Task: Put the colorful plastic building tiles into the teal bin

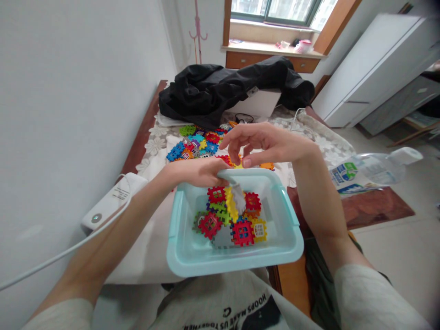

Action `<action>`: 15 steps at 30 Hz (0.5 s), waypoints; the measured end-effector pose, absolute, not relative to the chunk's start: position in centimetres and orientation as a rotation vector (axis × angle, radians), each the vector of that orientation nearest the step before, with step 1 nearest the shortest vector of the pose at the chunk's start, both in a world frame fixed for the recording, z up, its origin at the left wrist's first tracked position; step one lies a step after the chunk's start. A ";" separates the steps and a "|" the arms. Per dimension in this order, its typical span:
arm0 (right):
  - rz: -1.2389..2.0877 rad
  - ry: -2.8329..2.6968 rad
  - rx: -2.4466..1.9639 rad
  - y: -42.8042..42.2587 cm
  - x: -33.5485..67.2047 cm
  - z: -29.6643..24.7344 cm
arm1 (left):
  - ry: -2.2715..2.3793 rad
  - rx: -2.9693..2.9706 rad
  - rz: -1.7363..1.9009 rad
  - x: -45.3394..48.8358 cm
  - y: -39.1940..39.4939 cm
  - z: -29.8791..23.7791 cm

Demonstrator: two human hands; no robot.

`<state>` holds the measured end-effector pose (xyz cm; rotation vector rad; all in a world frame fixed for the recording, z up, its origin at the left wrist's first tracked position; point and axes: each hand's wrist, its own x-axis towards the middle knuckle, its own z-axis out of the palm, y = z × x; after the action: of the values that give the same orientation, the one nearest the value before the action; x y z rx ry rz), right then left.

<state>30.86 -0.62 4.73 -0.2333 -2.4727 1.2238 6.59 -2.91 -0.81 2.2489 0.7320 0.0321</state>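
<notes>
A light blue plastic tub (192,256) sits on my lap, holding several interlocking toy tiles in red, yellow, green and grey. My left hand (197,172) grips the tub's far rim. Above that rim hovers my right hand (264,142), fingers spread and empty. Just below it, a grey tile (238,198) and a yellow tile (230,204) appear blurred in mid-air over the pile in the tub. Beyond the tub, a heap of colourful tiles (199,144) lies on the lace-covered table.
A black jacket (220,89) lies at the table's far end. A white device (113,199) with a cable rests at the left by the wall. A plastic water bottle (371,172) lies at the right. White cabinets stand at the far right.
</notes>
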 end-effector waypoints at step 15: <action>0.561 -2.989 -1.502 4.8 29.4 -5.0 | 0.754 2.206 -0.109 7.0 -2.9 -0.2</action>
<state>29.39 4.80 -5.00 -1.5025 -2.9894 0.5613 6.97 -2.88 -0.21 2.2063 0.7536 -0.1094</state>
